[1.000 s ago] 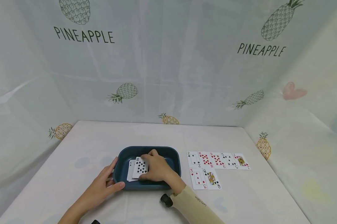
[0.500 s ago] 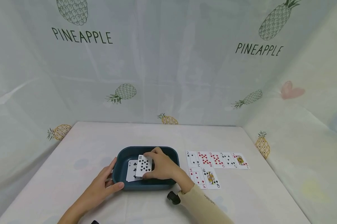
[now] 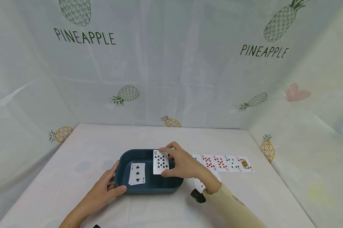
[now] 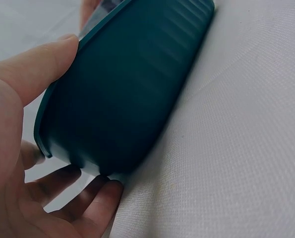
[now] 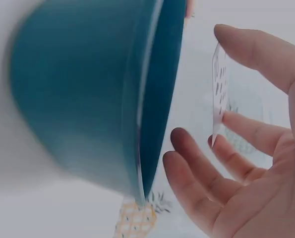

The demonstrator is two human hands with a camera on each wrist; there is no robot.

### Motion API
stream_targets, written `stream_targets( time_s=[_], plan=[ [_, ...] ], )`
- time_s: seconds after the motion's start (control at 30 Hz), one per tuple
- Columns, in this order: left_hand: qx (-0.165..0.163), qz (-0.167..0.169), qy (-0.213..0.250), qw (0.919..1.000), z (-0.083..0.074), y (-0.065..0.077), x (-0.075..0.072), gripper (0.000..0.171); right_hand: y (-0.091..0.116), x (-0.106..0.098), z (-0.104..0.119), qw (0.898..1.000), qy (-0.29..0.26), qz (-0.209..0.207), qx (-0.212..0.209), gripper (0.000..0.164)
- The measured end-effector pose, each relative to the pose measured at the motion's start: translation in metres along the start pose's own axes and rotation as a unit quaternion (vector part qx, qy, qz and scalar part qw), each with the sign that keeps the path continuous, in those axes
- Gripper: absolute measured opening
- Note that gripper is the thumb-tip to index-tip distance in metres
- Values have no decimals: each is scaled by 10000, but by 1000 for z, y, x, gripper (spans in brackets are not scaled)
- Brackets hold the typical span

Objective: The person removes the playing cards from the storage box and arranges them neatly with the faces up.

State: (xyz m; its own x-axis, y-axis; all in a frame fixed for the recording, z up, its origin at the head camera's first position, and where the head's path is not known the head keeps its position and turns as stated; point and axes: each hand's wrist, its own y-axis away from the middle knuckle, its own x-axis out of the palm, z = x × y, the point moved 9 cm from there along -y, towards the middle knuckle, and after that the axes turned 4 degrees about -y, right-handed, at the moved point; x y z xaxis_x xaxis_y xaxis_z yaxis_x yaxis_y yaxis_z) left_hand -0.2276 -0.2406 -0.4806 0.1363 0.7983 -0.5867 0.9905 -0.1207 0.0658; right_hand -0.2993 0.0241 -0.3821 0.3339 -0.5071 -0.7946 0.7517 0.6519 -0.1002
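My right hand (image 3: 182, 162) pinches a ten of spades playing card (image 3: 161, 162) by its opposite edges, thumb on one and fingertips on the other. The card is held face up over the right half of a dark teal tray (image 3: 148, 191); the right wrist view shows it above the rim. A three of clubs (image 3: 137, 173) lies in the left half of the tray, with another card's edge peeking out beneath it. At the tray's left end, my left hand (image 3: 104, 186) holds the wall, thumb at the front rim and fingers curled round the end (image 4: 53, 191).
Right of the tray, face-up cards lie in two rows. The back row includes a red nine (image 3: 220, 163), a five of spades (image 3: 232, 163) and a jack (image 3: 245, 163). My right forearm (image 3: 231, 205) partly covers the front row. A pineapple-print cloth (image 3: 171, 79) hangs behind the table.
My right hand has lifted the ten of spades off the three of clubs and carried it rightward across the tray. The left hand has stayed put.
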Motion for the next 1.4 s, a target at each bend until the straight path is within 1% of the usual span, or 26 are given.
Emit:
stream_targets(
  time_s=[0.2, 0.33, 0.53, 0.6, 0.7, 0.97, 1.1, 1.27, 1.4],
  plan=[
    [-122, 41, 73, 9999, 3, -1, 2, 104, 17, -25, -12, 9999, -38, -96, 35, 83],
    [-180, 33, 75, 9998, 4, -2, 2, 103, 28, -44, -20, 9996, 144, -238, -95, 84],
    [-171, -14, -16, 9999, 4, 0, 0, 105, 41, -69, -33, 9980, 429, -340, -326, 84],
    [-148, -23, -47, 9999, 5, 0, 0, 104, 46, -76, -39, 9977, 463, -346, -346, 83],
    [-120, -45, -53, 9999, 5, -1, 0, 103, 54, -84, -50, 9977, 482, -390, -270, 82],
    [-60, -6, 15, 10000, 3, -2, 0, 102, 82, -93, -80, 9972, 520, -489, -229, 78],
    [-40, 9, -1, 10000, 2, 0, 0, 102, 95, -96, -97, 9969, 557, -552, -74, 79],
    [-128, 12, 14, 9999, 4, 0, 1, 102, 108, -99, -116, 9958, 675, -621, 51, 80],
    [-58, 2, 27, 10000, 2, 0, 1, 102, 117, -102, -126, 9957, 682, -619, 19, 78]
  ],
)
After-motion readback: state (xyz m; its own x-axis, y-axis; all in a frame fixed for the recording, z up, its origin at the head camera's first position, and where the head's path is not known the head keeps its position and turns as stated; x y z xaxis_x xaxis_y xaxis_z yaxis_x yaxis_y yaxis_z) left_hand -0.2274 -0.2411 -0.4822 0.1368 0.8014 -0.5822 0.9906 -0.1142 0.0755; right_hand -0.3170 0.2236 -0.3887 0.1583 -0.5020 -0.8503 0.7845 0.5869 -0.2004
